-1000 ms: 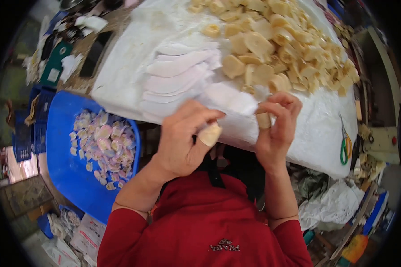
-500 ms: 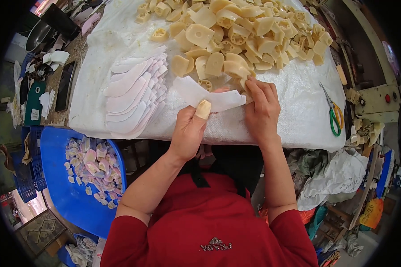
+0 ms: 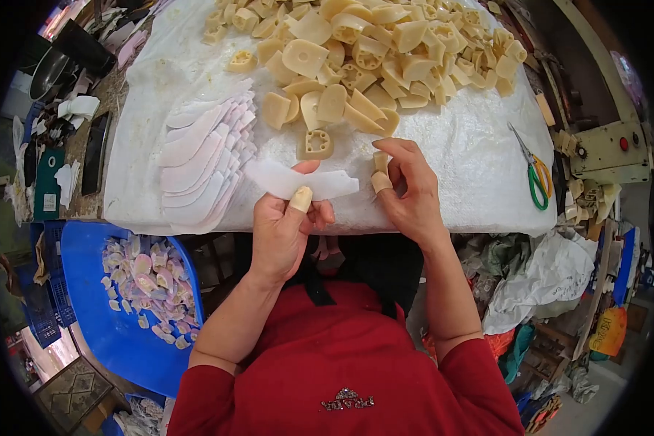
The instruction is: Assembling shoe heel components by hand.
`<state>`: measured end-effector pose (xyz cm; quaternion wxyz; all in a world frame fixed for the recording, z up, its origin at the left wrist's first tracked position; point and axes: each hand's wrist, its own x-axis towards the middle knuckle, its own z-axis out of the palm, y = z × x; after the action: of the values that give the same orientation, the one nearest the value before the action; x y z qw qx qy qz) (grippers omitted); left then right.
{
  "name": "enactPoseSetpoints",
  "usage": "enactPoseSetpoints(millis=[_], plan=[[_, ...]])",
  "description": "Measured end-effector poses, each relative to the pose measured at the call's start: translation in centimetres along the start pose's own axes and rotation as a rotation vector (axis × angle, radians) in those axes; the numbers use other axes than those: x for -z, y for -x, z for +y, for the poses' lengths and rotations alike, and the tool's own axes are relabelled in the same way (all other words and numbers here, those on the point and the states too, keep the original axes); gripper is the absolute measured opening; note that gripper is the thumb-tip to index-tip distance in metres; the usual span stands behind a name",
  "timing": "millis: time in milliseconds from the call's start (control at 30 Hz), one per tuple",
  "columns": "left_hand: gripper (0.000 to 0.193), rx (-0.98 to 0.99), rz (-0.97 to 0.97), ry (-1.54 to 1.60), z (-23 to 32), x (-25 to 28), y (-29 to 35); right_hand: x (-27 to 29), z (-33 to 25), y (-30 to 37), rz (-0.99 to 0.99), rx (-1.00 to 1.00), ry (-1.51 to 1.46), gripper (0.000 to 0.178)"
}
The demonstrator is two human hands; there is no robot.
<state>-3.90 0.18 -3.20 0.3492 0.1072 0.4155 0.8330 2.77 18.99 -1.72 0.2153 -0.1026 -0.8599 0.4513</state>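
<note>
My left hand (image 3: 277,236) pinches a curved white strip (image 3: 334,184) of thin sheet material, its thumb capped with a cream finger cot (image 3: 301,198). Over to the right, my right hand (image 3: 418,196) grips a small cream plastic shoe heel (image 3: 382,161) between thumb and forefinger, apart from the strip. Its thumb also wears a cover. Just beyond the strip lies a loose heel (image 3: 315,144) with holes in its face. Behind it rises a large pile of similar cream heels (image 3: 370,54). Fanned white and pale pink strips (image 3: 196,171) lie in a stack to the left.
A white cloth (image 3: 479,145) covers the table. Scissors (image 3: 536,174) with green and orange handles lie at the right. Below left stands a blue tub (image 3: 116,349) with many small pinkish covered pieces. A dark phone (image 3: 96,152) and a green object (image 3: 49,185) are at the left edge.
My right hand has drawn a heel from the pile's near edge toward me. My left hand has shifted left and nearer with the strip. The view has shifted slightly.
</note>
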Motion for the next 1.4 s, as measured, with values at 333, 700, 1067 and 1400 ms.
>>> enactPoseSetpoints(millis=[333, 700, 1067, 1400], plan=[[0.046, 0.087, -0.121, 0.149, 0.9, -0.3, 1.0, 2.3, 1.7, 0.1, 0.033, 0.25, 0.478, 0.048], [0.044, -0.037, 0.039, 0.073, 0.5, -2.4, 2.3, -1.8, -4.9, 3.5, 0.123, 0.296, -0.322, 0.034], [0.045, 0.039, -0.022, -0.002, 1.2, -3.3, 3.3, -3.3, -3.9, 3.3, 0.222, 0.559, -0.22, 0.039], [0.046, -0.068, 0.114, -0.179, 0.3, -3.3, 3.7, -3.3, -3.5, 2.9, 0.177, 0.56, -0.061, 0.044]])
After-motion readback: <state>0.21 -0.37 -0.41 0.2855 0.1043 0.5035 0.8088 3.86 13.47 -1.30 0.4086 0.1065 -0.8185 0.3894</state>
